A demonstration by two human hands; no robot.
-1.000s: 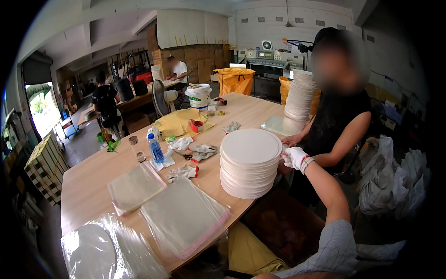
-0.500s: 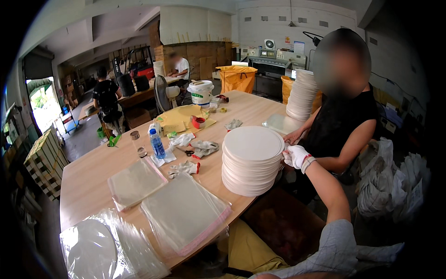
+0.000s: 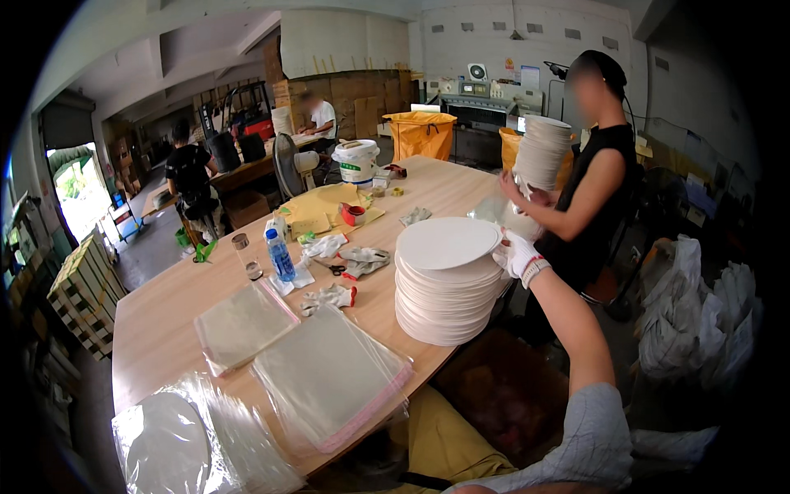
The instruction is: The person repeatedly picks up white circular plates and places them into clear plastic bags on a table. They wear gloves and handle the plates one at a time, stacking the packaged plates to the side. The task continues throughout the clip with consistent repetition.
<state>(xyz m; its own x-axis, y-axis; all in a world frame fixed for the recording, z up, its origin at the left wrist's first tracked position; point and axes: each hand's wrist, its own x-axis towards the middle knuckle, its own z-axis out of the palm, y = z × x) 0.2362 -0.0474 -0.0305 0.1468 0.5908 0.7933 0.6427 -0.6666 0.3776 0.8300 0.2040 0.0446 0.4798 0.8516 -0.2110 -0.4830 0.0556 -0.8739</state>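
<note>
My right hand (image 3: 518, 253), in a white knit glove with a red edge, pinches the right rim of the top white round board (image 3: 448, 243). That board is raised and tilted slightly off the tall stack of round white boards (image 3: 448, 306) under it. The stack stands at the table's near right edge. My left hand is out of view. Left of the stack lie grey-white work gloves (image 3: 329, 299) with red cuffs and a pile of clear plastic bags (image 3: 329, 375). Another pile of clear bags (image 3: 247, 325) lies farther left.
Beyond the stack a co-worker (image 3: 597, 181) stands beside another stack of white discs (image 3: 541, 156). On the wooden table (image 3: 156, 329) are a water bottle (image 3: 280, 257), scissors (image 3: 337, 270), red tape (image 3: 353, 215), a white bucket (image 3: 356, 162) and bagged discs (image 3: 164, 445) at the near left.
The top board has risen and tilted at its right side, with my right hand at its rim. The co-worker has straightened up, turned left and moved both hands to the far stack.
</note>
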